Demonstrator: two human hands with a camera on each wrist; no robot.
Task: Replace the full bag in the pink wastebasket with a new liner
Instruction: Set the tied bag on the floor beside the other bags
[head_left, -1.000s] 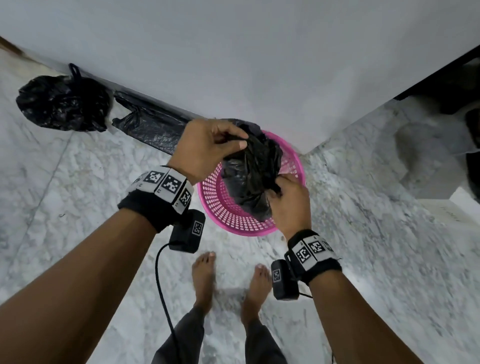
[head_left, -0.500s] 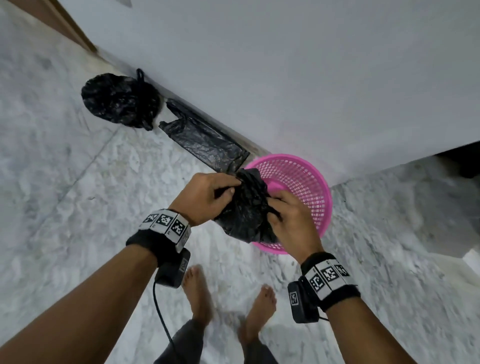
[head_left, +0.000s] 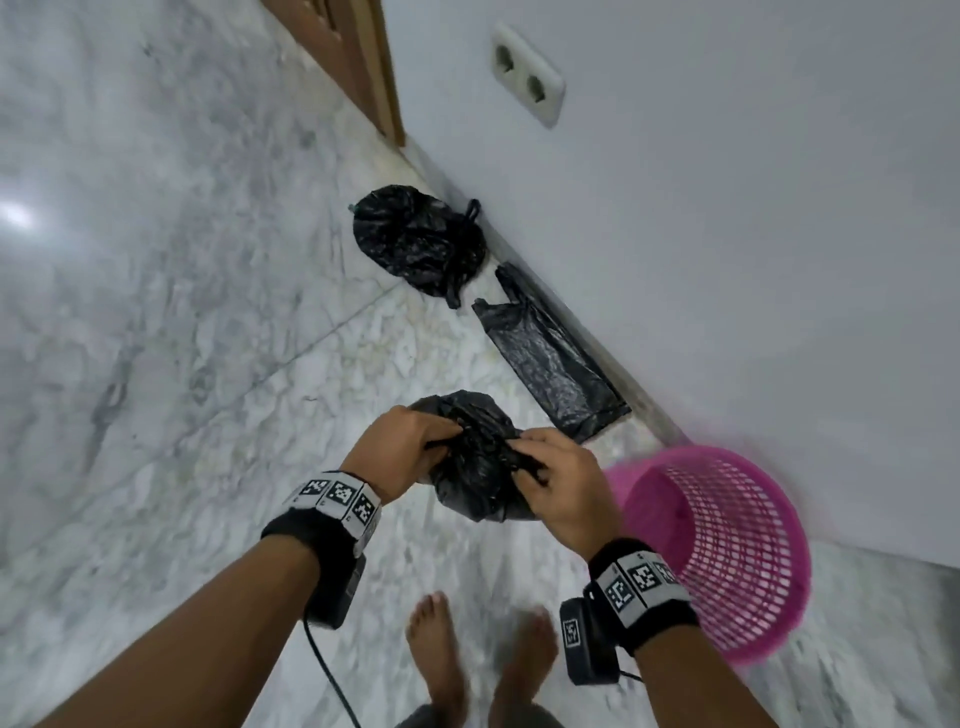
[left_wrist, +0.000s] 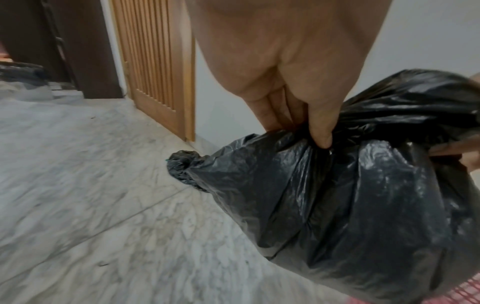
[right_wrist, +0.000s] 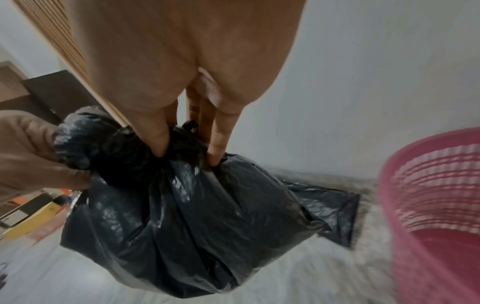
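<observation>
A full black bag (head_left: 475, 467) hangs in the air above the marble floor, left of the pink wastebasket (head_left: 727, 551). My left hand (head_left: 410, 441) grips its gathered top on the left side, and my right hand (head_left: 550, 478) pinches the top on the right. In the left wrist view my fingers (left_wrist: 319, 131) curl into the black bag (left_wrist: 350, 205). In the right wrist view my fingertips (right_wrist: 215, 156) dig into the bag (right_wrist: 182, 226) beside the pink wastebasket (right_wrist: 436, 205), which shows no liner inside. A flat black liner (head_left: 550, 358) lies on the floor along the wall.
Another tied black bag (head_left: 415, 239) sits on the floor by the wall, beyond the flat liner. A wall socket (head_left: 527, 80) is above it and a wooden door frame (head_left: 353, 57) further left. My bare feet (head_left: 436, 649) stand just below the hands.
Both hands lifted the full bag out of the pink wastebasket and carried it left, over the bare floor. The view swung left, so the basket now sits at the right.
</observation>
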